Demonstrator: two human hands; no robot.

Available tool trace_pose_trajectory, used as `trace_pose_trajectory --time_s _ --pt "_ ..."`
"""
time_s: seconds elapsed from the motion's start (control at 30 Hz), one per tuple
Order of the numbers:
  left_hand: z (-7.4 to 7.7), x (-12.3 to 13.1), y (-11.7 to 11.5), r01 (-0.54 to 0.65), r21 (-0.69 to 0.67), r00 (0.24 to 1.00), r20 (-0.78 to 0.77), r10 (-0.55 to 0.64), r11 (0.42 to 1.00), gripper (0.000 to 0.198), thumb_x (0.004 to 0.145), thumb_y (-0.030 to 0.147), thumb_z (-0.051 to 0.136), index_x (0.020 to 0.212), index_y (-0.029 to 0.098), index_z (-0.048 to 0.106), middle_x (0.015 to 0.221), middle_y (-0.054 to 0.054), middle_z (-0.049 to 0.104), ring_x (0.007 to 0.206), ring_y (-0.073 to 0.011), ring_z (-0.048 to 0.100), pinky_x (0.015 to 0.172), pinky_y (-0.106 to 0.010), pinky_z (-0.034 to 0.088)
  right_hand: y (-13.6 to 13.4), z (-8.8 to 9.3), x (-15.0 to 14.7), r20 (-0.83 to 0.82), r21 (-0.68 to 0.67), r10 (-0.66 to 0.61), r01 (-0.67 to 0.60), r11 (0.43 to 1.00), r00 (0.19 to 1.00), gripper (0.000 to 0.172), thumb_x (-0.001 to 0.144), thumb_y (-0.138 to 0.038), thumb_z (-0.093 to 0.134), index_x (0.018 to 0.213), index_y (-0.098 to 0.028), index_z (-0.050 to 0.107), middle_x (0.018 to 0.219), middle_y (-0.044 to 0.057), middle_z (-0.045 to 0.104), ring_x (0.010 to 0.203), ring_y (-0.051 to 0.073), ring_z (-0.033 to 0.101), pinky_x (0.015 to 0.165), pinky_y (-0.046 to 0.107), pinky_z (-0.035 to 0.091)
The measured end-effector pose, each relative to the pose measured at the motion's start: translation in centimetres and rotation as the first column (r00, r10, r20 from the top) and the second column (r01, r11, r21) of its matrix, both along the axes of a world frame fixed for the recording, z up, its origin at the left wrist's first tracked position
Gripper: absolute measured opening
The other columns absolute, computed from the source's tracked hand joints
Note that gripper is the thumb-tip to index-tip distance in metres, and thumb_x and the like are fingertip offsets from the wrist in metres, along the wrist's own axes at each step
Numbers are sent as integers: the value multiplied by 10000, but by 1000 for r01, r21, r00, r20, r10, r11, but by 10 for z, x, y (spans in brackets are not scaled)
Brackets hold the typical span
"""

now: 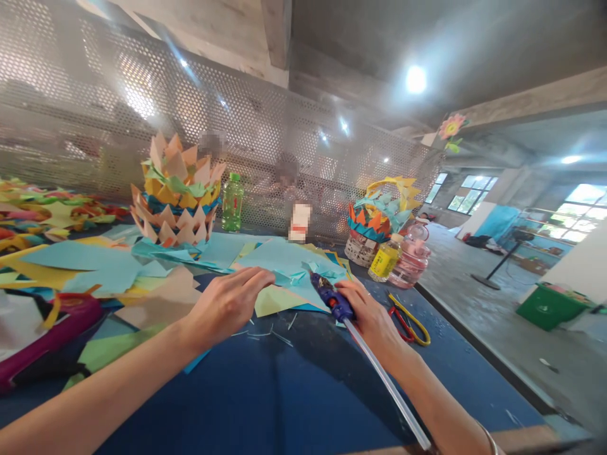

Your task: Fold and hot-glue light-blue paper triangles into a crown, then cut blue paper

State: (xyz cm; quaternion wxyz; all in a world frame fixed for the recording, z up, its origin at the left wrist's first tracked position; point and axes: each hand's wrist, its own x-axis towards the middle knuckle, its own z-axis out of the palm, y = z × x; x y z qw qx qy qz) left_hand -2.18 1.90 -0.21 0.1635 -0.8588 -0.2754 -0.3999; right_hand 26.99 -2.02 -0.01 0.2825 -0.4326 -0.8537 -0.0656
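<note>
My right hand point(367, 316) is wrapped round a dark-blue hot glue gun point(334, 300). A long, clear glue stick point(386, 382) sticks out of its back end toward me. The gun's nozzle points away, at a small folded piece of light-blue paper point(287, 278). My left hand point(227, 303) is closed, its fingertips bent down at the near end of that piece; the exact grip is partly hidden. Beneath lie sheets of light-blue paper point(270, 253) and a pale yellow-green sheet point(277, 302). Thin strings of glue point(279, 337) lie on the blue tabletop point(237, 404).
Layered paper pieces form a tall basket-like stack point(175, 218) at the back left. Nearby stand a green bottle point(232, 205), a decorated paper basket point(363, 243), a yellow-labelled bottle point(385, 260) and a pink jug point(410, 262). Scissors point(415, 322) lie right; a purple-handled tool point(57, 338) lies left.
</note>
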Motion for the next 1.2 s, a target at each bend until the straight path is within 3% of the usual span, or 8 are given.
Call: trace_pose_trajectory --time_s 0.2,0.4,0.53,0.67,0.77,0.93,1.1,1.2 --pt "-3 1 2 -9 -31 1000 20 10 999 299 841 30 365 1013 186 553 904 -35 651 787 -139 619 678 -239 481 -12 1 54 193 -11 -438 448 894 878 265 860 -173 423 1123 -209 423 1123 101 573 878 243 631 686 351 482" --pt "-4 2 2 14 -63 999 34 -12 998 289 839 32 376 997 187 562 874 -29 649 774 -142 616 664 -231 467 -19 -26 139 233 15 -625 640 768 745 263 861 -249 442 1112 -172 453 1060 136 552 882 264 623 721 375 478" --pt "-5 3 1 16 -79 999 35 -13 997 284 842 34 380 988 192 565 852 -24 643 754 -140 610 646 -223 454 -16 -42 170 112 -91 -606 615 783 788 253 785 -280 519 1016 -176 501 1016 116 573 924 259 612 820 404 481" --pt "-6 4 3 18 -82 999 33 -15 996 263 856 42 387 995 184 560 865 -30 646 750 -143 606 654 -237 455 -10 -38 182 -29 -273 -467 443 854 884 411 703 -314 576 1077 -153 513 1038 127 616 929 254 627 845 410 495" --pt "-6 4 4 13 -65 999 45 -10 998 259 862 57 390 997 185 570 869 -33 652 763 -146 613 656 -235 459 -10 -23 180 -61 -375 -400 350 858 915 473 683 -327 598 1119 -155 531 1124 147 623 977 268 628 855 429 499" --pt "-6 4 2 -1 -83 1000 22 3 997 242 876 67 393 958 185 588 840 -27 653 746 -143 613 637 -227 451 -9 3 134 -174 -264 -417 366 893 892 368 796 -342 520 1124 -182 566 1159 127 611 1024 244 602 807 395 507" --pt "-2 6 0 -14 -91 999 34 17 996 232 888 90 394 942 184 599 826 -27 662 745 -141 620 645 -221 460 3 10 58 -108 -334 -195 149 931 975 254 849 -351 525 1009 -188 638 1001 71 655 889 187 612 754 321 486" --pt "0 6 -1 -22 -92 999 28 24 995 236 899 95 377 933 183 594 811 -24 662 731 -136 621 639 -215 463 10 9 29 12 -399 -198 186 898 980 339 876 -467 482 769 -189 645 736 25 636 668 156 574 609 274 425"
